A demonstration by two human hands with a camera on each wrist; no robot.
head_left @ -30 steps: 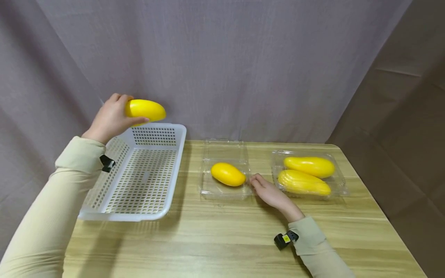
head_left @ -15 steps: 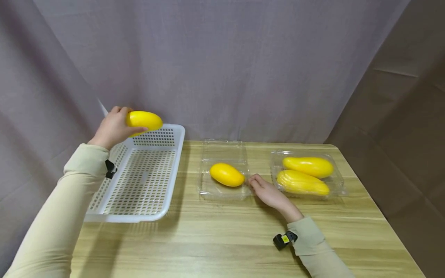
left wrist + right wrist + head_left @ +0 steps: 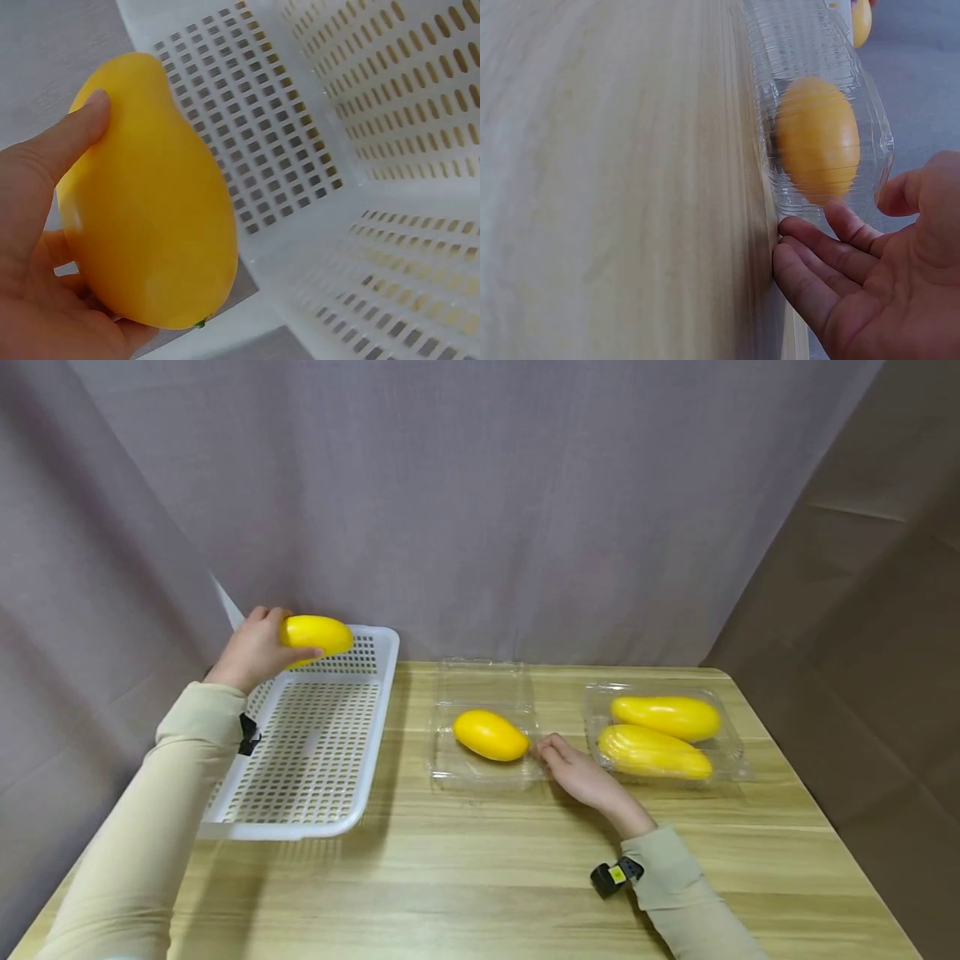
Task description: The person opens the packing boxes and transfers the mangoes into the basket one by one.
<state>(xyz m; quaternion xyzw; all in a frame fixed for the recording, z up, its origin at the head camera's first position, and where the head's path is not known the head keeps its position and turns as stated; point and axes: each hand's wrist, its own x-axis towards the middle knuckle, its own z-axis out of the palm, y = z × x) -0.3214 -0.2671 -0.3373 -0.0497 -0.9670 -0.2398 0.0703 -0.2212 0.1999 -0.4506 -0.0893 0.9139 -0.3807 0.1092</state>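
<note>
Wears a black camera (image 3: 602, 882) with a yellow label (image 3: 617, 875), too small to read, at the right wrist. Touches the side of an opened clear clamshell (image 3: 450, 770), one yellow papaya-like fruit (image 3: 491, 735) inside, with the relaxed right hand (image 3: 583, 777). Has two more fruits (image 3: 667, 718) in a second clamshell (image 3: 731, 758) on the table (image 3: 465, 885). Grasps a fourth fruit (image 3: 150, 195) in the left hand (image 3: 257, 649), above a white perforated basket (image 3: 322, 752).
</note>
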